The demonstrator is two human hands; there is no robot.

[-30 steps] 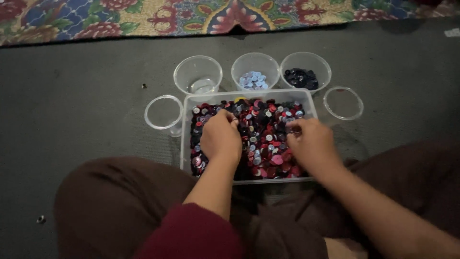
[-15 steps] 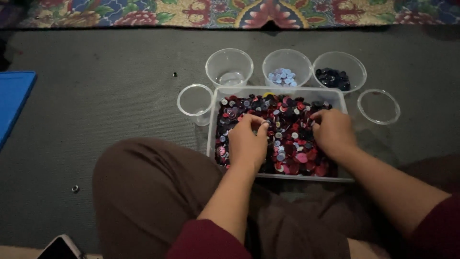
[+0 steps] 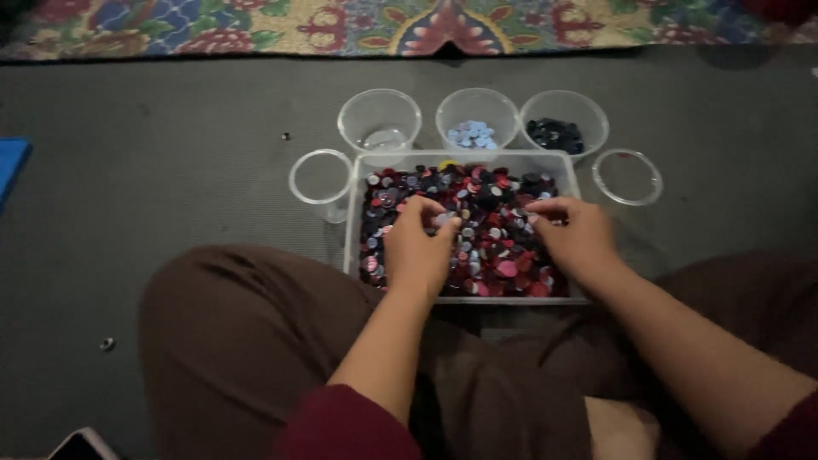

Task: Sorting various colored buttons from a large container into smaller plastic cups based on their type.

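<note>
The person sits on the floor with both hands down in a clear rectangular tray (image 3: 351,223) heaped with mixed buttons (image 3: 498,226), red, pink, dark and pale blue, and the step in hand looks like picking single buttons out of the heap by colour. The left hand (image 3: 417,247) lies palm down on the pile, its fingers (image 3: 430,213) curled close together with the tips pinched narrowly at the surface; whether a button is already caught between them I cannot tell, the picture being too dim and small there. The right hand (image 3: 575,238) rests on the heap as well, its fingers (image 3: 545,207) drawn together and pointing inward toward the left hand's fingertips, touching buttons but showing nothing clearly held. Just beyond the fingertips, past the far wall of the tray, stand three clear cups: one that looks nearly empty (image 3: 379,119), one with pale blue buttons (image 3: 477,119) and one with dark blue buttons (image 3: 564,119). Two more clear cups flank the tray, one (image 3: 319,177) outside the left hand and one (image 3: 628,177) outside the right. As I judge it, the next move calls for a fine pinch on one button and a short lift forward to the matching cup.
</note>
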